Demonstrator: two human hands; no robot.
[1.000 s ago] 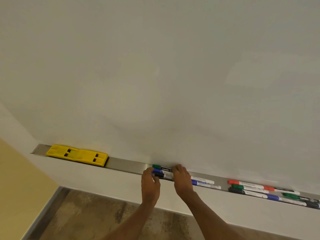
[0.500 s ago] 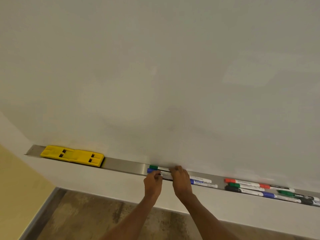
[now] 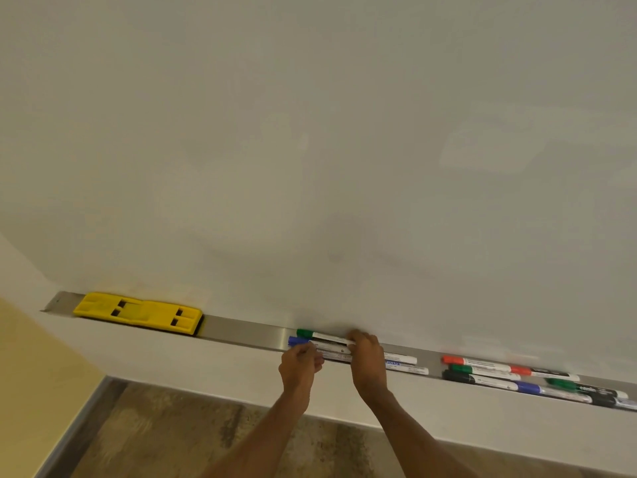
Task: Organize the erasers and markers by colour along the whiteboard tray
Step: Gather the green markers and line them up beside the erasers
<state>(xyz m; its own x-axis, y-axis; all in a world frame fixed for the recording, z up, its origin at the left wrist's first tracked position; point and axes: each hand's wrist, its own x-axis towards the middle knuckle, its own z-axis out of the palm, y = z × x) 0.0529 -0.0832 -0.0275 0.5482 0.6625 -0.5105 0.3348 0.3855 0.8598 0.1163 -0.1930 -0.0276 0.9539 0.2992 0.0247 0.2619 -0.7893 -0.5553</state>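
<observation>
A metal tray (image 3: 241,334) runs along the foot of the whiteboard. A yellow eraser (image 3: 138,313) lies at its left end. Mid-tray, a green-capped marker (image 3: 305,333) lies at the back and a blue-capped marker (image 3: 297,341) in front of it. My left hand (image 3: 300,365) pinches the blue-capped marker near its cap. My right hand (image 3: 367,360) rests over the middle of this bundle, covering the barrels. Two white marker ends (image 3: 405,363) stick out to its right.
Further right in the tray lies a loose group of markers (image 3: 510,376) with red, green, black and blue caps. The blank whiteboard (image 3: 310,150) fills the view above. Below are a white wall strip and brown floor (image 3: 172,439), with a yellow wall at the left.
The blue-capped marker has slid left, its cap now past the green cap. My left hand has closed on it; my right hand stays on the bundle.
</observation>
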